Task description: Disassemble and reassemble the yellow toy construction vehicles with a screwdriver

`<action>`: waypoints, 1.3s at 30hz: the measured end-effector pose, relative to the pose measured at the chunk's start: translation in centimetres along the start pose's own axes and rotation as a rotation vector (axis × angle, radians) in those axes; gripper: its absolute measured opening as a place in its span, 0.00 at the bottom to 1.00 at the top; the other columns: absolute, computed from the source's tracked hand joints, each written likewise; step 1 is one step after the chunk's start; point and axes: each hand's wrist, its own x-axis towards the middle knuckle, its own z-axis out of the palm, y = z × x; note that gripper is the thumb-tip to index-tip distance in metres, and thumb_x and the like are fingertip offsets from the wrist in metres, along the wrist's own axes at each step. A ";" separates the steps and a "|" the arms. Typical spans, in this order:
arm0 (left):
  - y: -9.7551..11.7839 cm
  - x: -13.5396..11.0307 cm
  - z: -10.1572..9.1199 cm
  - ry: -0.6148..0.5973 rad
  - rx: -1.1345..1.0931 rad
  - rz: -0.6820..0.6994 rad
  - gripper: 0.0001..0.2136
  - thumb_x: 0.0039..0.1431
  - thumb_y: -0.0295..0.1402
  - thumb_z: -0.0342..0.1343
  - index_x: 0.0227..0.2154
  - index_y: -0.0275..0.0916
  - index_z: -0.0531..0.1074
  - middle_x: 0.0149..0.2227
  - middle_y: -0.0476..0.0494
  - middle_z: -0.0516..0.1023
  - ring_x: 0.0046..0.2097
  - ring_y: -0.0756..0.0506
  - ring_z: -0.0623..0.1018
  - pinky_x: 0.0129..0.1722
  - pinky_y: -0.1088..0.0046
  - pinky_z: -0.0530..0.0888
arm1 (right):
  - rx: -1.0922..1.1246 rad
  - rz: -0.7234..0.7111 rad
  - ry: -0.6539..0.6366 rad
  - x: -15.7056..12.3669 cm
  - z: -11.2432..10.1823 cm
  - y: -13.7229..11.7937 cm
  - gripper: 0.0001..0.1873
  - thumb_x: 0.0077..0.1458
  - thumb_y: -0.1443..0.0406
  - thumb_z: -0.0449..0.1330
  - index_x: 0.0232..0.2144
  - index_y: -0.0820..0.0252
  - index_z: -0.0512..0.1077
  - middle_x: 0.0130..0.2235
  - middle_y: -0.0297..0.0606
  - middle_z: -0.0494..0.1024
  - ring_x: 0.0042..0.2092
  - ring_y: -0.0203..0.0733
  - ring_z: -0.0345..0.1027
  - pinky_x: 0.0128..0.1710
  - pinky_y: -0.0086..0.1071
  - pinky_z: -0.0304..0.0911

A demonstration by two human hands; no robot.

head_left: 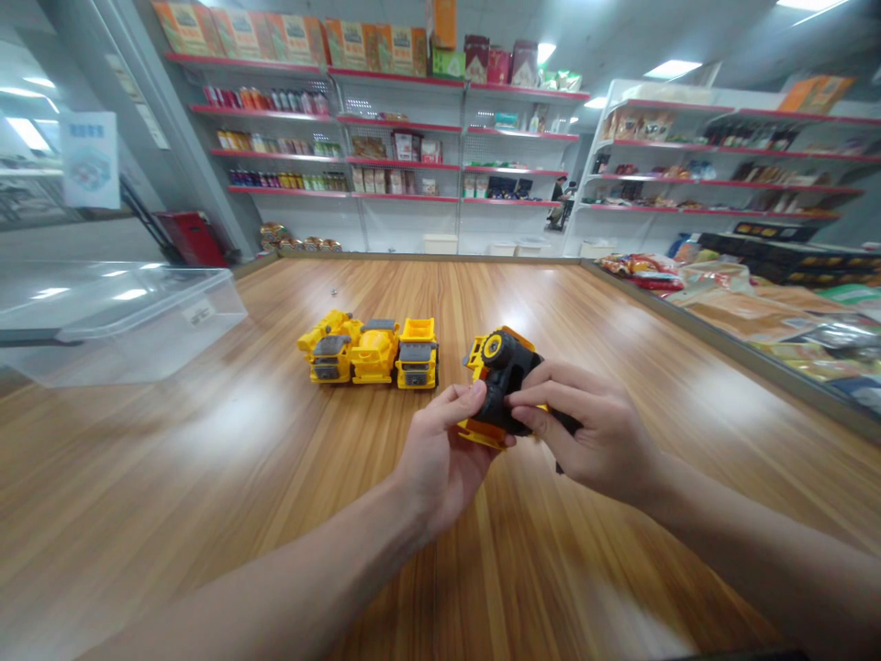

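Note:
A yellow and black toy construction vehicle (498, 364) is held above the wooden table (206, 459), tipped so its dark underside and one wheel face me. My left hand (440, 450) grips its lower yellow part from below. My right hand (592, 427) closes on its right side, thumb and forefinger pinched at the black underside; a thin dark object sticks down out of this hand. Three more yellow toy trucks (372, 351) stand side by side on the table, to the left of the hands and a little farther away.
A clear plastic bin (110, 317) sits at the table's left edge. Packaged goods (757, 303) lie along a counter at the right. Store shelves (399, 138) with boxes and bottles line the back wall.

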 end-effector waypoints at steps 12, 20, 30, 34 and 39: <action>-0.2 -0.1 -0.2 -0.061 0.083 0.054 0.07 0.57 0.32 0.59 0.29 0.35 0.68 0.31 0.44 0.73 0.34 0.48 0.72 0.32 0.71 0.69 | -0.094 0.129 0.008 0.1 0.0 -0.3 0.04 0.55 0.71 0.61 0.33 0.62 0.77 0.33 0.38 0.69 0.34 0.37 0.66 0.33 0.33 0.63; 0.0 -0.2 0.0 -0.040 0.057 0.032 0.06 0.55 0.32 0.60 0.30 0.34 0.72 0.32 0.43 0.75 0.34 0.47 0.73 0.32 0.71 0.70 | -0.107 0.183 0.066 0.1 0.0 -0.9 0.04 0.57 0.69 0.60 0.33 0.59 0.76 0.32 0.37 0.73 0.33 0.38 0.69 0.33 0.34 0.64; 0.3 -0.3 0.4 -0.035 -0.066 -0.109 0.11 0.57 0.33 0.57 0.38 0.30 0.77 0.38 0.38 0.79 0.36 0.44 0.76 0.31 0.70 0.71 | -0.114 0.116 0.306 -0.1 -0.5 -1.3 0.06 0.61 0.68 0.57 0.39 0.56 0.74 0.37 0.39 0.75 0.36 0.39 0.70 0.34 0.34 0.66; 0.2 -0.4 0.4 -0.058 -0.093 -0.130 0.11 0.57 0.33 0.57 0.37 0.30 0.77 0.35 0.39 0.79 0.34 0.46 0.76 0.30 0.71 0.72 | -0.099 0.081 0.237 -0.2 -0.1 -1.0 0.07 0.61 0.67 0.58 0.41 0.56 0.74 0.38 0.39 0.74 0.39 0.41 0.70 0.36 0.35 0.67; 0.2 -0.3 0.4 -0.072 -0.082 -0.123 0.10 0.57 0.33 0.58 0.37 0.30 0.77 0.34 0.40 0.78 0.34 0.46 0.76 0.31 0.71 0.72 | -0.109 0.071 0.237 -0.3 0.0 -0.9 0.08 0.61 0.66 0.58 0.43 0.56 0.74 0.39 0.40 0.74 0.41 0.43 0.70 0.39 0.37 0.68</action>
